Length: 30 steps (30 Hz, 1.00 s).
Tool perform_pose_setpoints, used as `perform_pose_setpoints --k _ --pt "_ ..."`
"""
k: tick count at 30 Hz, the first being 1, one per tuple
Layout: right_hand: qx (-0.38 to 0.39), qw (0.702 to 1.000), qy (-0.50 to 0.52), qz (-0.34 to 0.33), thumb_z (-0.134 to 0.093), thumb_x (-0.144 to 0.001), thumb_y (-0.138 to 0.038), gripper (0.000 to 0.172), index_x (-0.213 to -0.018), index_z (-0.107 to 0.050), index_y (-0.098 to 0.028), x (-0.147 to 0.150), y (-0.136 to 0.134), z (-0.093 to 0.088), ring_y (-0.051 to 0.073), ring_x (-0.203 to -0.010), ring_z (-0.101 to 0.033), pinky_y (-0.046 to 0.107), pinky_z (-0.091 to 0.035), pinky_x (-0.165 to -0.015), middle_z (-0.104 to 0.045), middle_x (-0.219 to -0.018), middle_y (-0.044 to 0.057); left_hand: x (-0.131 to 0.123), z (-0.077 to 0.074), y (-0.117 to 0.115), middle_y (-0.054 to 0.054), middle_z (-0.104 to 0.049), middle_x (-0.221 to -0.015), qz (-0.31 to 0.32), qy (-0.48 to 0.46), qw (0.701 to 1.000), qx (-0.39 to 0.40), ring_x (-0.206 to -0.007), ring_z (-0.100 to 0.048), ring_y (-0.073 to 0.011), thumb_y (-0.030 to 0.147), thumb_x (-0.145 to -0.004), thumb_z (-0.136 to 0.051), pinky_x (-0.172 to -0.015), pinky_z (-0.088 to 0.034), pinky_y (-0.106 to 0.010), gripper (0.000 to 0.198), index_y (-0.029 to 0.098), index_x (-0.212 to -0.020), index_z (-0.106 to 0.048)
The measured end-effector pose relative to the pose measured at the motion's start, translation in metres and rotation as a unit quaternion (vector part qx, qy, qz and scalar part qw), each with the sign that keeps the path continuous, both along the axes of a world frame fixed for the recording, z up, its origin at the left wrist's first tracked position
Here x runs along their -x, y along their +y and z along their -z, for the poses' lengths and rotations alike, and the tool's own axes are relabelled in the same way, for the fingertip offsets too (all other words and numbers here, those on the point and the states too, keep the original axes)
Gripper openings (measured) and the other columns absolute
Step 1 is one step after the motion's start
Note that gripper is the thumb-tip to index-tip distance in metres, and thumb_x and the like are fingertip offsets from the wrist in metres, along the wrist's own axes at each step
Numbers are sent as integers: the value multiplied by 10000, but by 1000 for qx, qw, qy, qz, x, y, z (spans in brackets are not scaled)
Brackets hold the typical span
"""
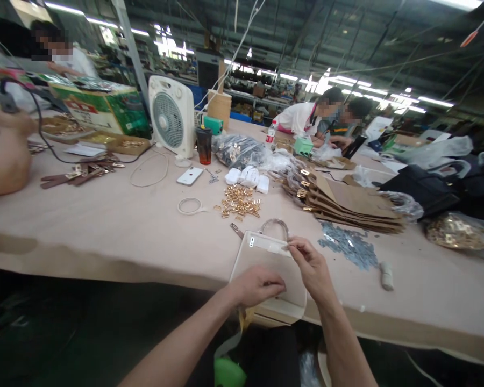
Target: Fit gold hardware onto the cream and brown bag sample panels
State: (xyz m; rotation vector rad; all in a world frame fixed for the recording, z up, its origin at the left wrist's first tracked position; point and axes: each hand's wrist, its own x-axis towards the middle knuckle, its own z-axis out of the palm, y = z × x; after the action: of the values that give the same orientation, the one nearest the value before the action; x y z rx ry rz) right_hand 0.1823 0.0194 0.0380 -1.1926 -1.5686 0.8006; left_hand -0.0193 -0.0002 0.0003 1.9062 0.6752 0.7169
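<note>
A cream handbag (262, 263) lies at the table's front edge, tilted toward me, its wrapped handle (280, 223) at the far side. Near its top edge runs a pale strip (270, 245), with a small metal plate (251, 242) at the left end. My right hand (311, 263) pinches at the right end of this strip; what sits between the fingertips is too small to name. Over the bag's front panel my left hand (260, 285) rests with curled fingers, and whatever they hold is hidden. A brown strap piece with a buckle (236, 230) lies beside the bag.
Gold metal fittings (240, 201) are heaped beyond the bag. Grey small pieces (349, 244) and stacked brown panels (347, 204) lie to the right. A roll of tape (189, 205), phone (190, 176), tumbler (204, 145) and fan (172, 115) stand or lie leftward. Other people work around the table.
</note>
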Motion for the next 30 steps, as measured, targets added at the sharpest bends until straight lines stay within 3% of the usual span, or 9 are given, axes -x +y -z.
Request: perform_pose_setpoints --k 3,9,14,30 --pt "-3 998 -45 -40 -675 -930 -483 253 -923 -748 -240 27 25 2 283 -1282 -568 458 -376 -1147 -640 -1327 104 1 2 -3 -31 -768 -830 25 14 999 -42 -729 -677 -133 342 -1001 -538 -704 -470 -199 301 175 -968 -786" --pt "60 992 -102 -41 -704 -876 -449 241 -865 -792 -225 62 55 24 311 -1297 -575 539 -348 -1179 -634 -1385 129 0 13 -5 -31 -799 -895 32 62 987 -146 -810 -732 -165 314 -967 -598 -693 -466 -223 222 236 -1003 -803" --pt "77 988 -131 -26 -712 -857 -430 234 -852 -803 -214 70 64 38 317 -1316 -567 557 -354 -1176 -620 -1415 129 0 18 -7 -15 -801 -847 27 78 982 -171 -800 -740 -170 282 -942 -623 -663 -452 -233 179 251 -929 -799" --pt "41 979 -201 -10 -677 -878 -360 205 -851 -808 -205 74 73 52 311 -1251 -591 535 -384 -1145 -650 -1365 148 0 20 -7 -14 -773 -774 15 76 981 -177 -706 -706 -161 247 -896 -653 -600 -410 -242 152 217 -781 -748"
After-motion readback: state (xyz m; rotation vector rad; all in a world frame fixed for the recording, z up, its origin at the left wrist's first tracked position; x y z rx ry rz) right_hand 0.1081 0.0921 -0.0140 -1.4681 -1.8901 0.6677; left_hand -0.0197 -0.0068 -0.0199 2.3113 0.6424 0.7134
